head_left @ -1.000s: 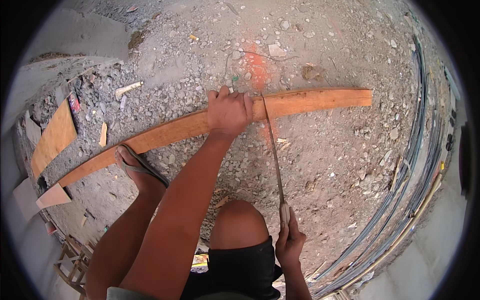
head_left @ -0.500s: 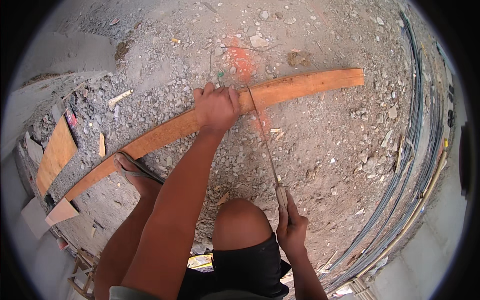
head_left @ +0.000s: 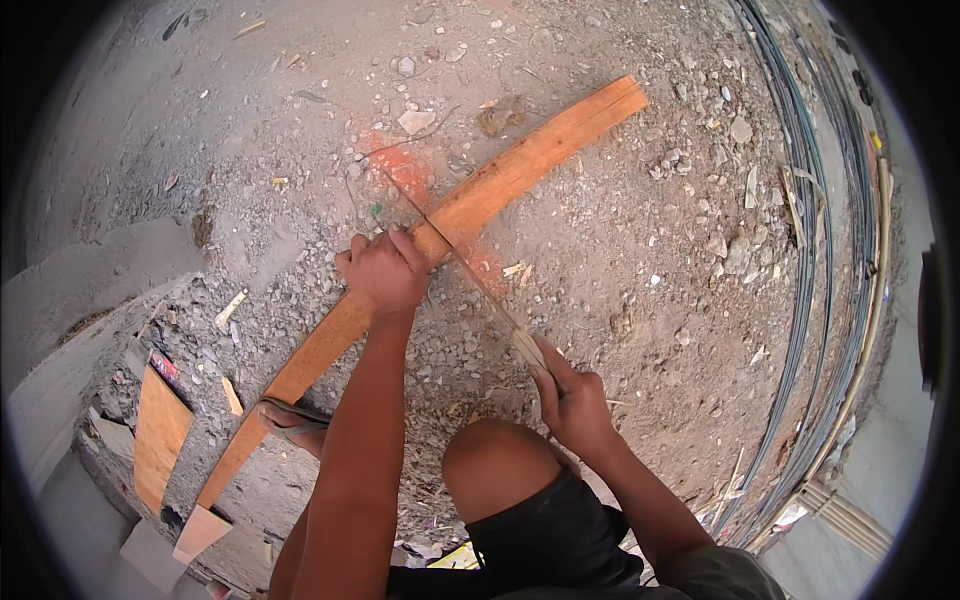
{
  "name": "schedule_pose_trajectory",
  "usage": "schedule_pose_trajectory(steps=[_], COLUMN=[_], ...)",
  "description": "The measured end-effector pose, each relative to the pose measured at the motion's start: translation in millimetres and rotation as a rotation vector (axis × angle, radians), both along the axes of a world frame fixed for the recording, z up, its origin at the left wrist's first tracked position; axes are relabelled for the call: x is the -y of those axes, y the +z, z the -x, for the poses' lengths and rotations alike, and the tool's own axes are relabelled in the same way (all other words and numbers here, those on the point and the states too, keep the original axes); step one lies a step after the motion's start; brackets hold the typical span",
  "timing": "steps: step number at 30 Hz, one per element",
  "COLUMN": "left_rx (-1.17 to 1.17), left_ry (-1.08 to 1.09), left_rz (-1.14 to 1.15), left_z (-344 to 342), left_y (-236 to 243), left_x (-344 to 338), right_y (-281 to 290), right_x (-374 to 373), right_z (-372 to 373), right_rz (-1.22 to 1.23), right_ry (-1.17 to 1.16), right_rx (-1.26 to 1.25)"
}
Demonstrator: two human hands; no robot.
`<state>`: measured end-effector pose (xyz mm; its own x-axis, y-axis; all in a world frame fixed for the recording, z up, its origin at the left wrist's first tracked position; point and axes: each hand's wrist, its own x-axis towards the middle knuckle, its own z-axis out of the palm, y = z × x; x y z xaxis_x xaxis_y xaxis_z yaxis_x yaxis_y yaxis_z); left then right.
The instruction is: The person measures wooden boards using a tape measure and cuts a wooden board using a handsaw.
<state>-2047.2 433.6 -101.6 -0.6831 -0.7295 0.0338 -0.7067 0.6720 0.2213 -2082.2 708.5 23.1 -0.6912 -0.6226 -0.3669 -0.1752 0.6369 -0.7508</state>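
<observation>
A long reddish-brown wooden plank (head_left: pixel 545 155) runs slantwise over the gravelly ground, its far end up to the right. My left hand (head_left: pixel 383 272) is closed over the plank near its middle, just left of the saw. In my right hand (head_left: pixel 578 400) is the pale handle of a handsaw (head_left: pixel 482 285), whose thin blade lies across the plank and sticks out past its far edge. My sandalled foot (head_left: pixel 297 418) presses on the plank's near left part. Below the blade, the depth of any cut cannot be made out.
Long dark rods or cables (head_left: pixel 800 250) lie in a bundle at the right, beside a pale pole (head_left: pixel 876 260). Wood offcuts (head_left: pixel 160 438) rest at the lower left, near a low concrete edge (head_left: pixel 100 285). Orange-red powder (head_left: pixel 400 165) marks the ground by the blade.
The view has turned, so the plank appears steeper. The right hand and saw have moved forward, with more blade past the plank's far edge. The left hand keeps its hold.
</observation>
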Motion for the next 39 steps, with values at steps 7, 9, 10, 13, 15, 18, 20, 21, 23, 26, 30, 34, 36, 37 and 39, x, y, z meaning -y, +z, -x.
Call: schedule_pose_trajectory(steps=[7,9,10,13,15,18,20,21,23,26,30,34,36,37,39], left_rx=[-0.001,-0.019,-0.049,-0.020,-0.031,0.015,0.034,0.024,0.033,0.040,0.057,0.137,0.141,0.133,0.141], left_ry=[-0.013,-0.002,0.004,-0.020,-0.041,-0.053,-0.058,-0.027,0.013,-0.001,-0.038,0.081,0.088,0.082,0.088], left_rz=[0.069,0.079,0.082,0.072,0.072,0.093,0.097,0.096,0.070,0.051,0.041,-0.055,-0.048,-0.046,-0.050], left_z=[-14,-15,-8,-3,7,7,5,-5,-14,0,6,-6,-7,-6,-2], left_y=[-21,-14,-11,-7,-11,-8,-13,-14,-13,-6,-27,-23,-14,-9,-10], left_x=[6,6,6,2,-5,0,0,13,11,12,4,16,21,24,20], right_y=[-48,-5,4,-11,-43,-57,-55,-47,-19,-25,-64,-57,-31,-25,-18], right_x=[57,-26,-51,-19,37,57,43,24,-48,-46,65,19,-56,-71,-74], right_z=[9,-21,-27,-9,27,19,18,5,-22,-17,36,5,-21,-30,-31], right_rz=[0.002,0.003,0.060,0.093,0.077,0.116,0.069,0.084,0.078,0.119,0.146,0.102,0.052,0.065,0.096], right_ry=[0.009,-0.024,-0.064,-0.063,-0.014,-0.001,0.005,-0.020,-0.058,-0.059,-0.008,-0.016,-0.060,-0.060,-0.074], right_rx=[-0.035,0.038,0.039,0.026,0.001,-0.096,-0.024,0.017,0.082,0.040,-0.075,0.030,0.096,0.103,0.073])
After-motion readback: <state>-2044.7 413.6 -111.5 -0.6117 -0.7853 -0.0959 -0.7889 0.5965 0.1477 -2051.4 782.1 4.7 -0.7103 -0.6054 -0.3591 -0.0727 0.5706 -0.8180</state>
